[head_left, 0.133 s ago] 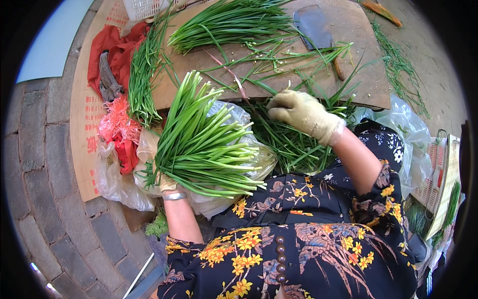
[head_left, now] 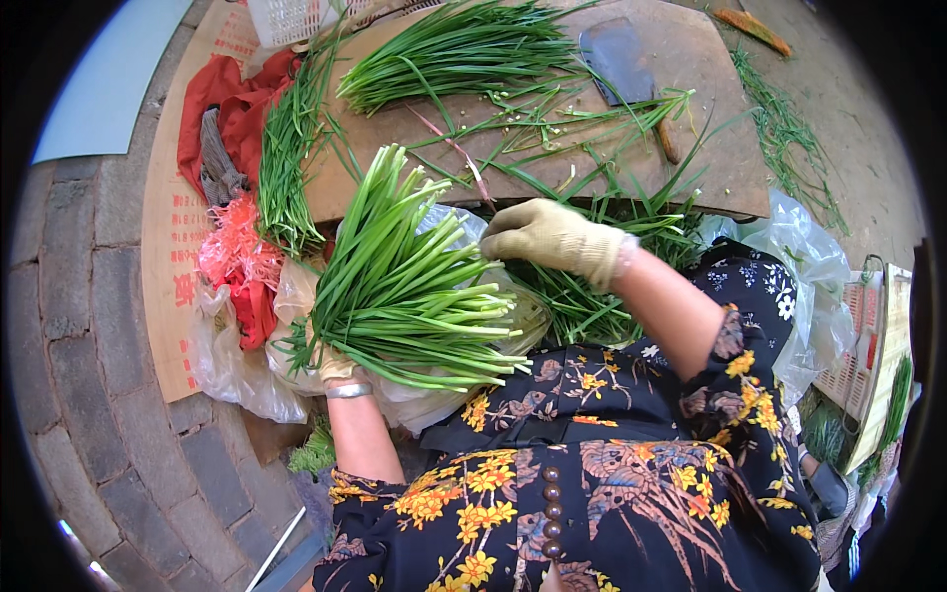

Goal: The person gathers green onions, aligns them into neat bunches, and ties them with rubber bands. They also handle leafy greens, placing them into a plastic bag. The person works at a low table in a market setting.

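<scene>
My left hand [head_left: 338,363], in a pale glove with a silver bangle at the wrist, is closed round a thick bunch of garlic chives [head_left: 395,296]. The pale cut ends of the chives fan out to the right; their leaves hide most of my fingers. My right hand [head_left: 552,237], in a cream glove, hovers just right of the bunch's upper stalk ends. Its fingers are bent and drawn together, and whatever is between the tips cannot be made out. Below it, loose chive leaves [head_left: 582,306] fill the space between board and lap.
Ahead lies a wooden board [head_left: 730,148] carrying a pile of chives [head_left: 464,49] and a cleaver [head_left: 619,64]. More chives [head_left: 286,173] lie at its left beside a red cloth [head_left: 232,109] and pink plastic strings [head_left: 242,242]. Clear plastic bags [head_left: 814,257] flank my lap.
My right hand has moved left and slightly down, from above the loose leaves to beside the bunch. The left hand keeps its hold on the chives, nearly still.
</scene>
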